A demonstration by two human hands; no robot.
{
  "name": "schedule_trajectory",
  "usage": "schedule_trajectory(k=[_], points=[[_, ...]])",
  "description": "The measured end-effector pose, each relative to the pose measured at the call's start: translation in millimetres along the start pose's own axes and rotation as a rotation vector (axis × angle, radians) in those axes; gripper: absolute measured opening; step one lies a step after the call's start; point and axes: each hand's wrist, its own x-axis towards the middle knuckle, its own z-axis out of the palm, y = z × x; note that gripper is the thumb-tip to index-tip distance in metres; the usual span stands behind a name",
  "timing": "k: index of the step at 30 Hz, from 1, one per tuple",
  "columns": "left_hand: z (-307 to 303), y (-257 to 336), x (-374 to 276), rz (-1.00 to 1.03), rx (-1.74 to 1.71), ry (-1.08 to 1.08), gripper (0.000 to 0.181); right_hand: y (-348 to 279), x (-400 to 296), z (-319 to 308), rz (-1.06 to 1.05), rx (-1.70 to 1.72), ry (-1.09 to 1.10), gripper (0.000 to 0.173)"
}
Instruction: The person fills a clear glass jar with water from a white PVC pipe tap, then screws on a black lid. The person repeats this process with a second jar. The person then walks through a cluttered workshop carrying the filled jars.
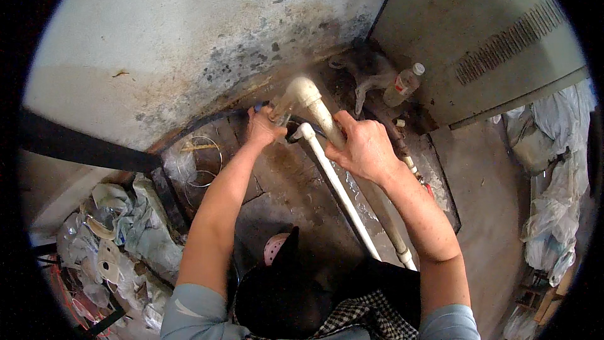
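My right hand [365, 146] is wrapped around a thick, stained white plastic pipe [326, 115] below its rounded elbow [303, 89]. From the elbow's mouth something clear and blurred [282, 109] runs down to my left hand [263, 127]; whether it is water or clear plastic is unclear. My left fingers and thumb are spread around its lower end, and their grip cannot be made out. A thinner white pipe [342, 186] with its own elbow [306, 131] slants between my forearms. Behind my left hand passes a black hose [203, 123].
A mould-spotted wall [245, 56] stands ahead, and a vented metal cabinet panel [472, 52] to the right. A plastic bottle [402, 87] is near the corner. Crumpled plastic sheeting [146, 226] lies left, plastic bags [552, 212] right. The floor [288, 203] looks wet in places.
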Motion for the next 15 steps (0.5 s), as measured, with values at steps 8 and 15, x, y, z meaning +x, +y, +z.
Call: schedule_trajectory(k=[8, 15], points=[[7.5, 4.7, 8.8, -0.095, -0.208, 0.079, 0.069, -0.2, -1.8, 0.7, 0.012, -0.016, 0.012, 0.033], [-14.7, 15.9, -20.1, -0.089, -0.240, 0.012, 0.061, 2.1, -1.4, -0.9, 0.041, -0.004, 0.010, 0.035]])
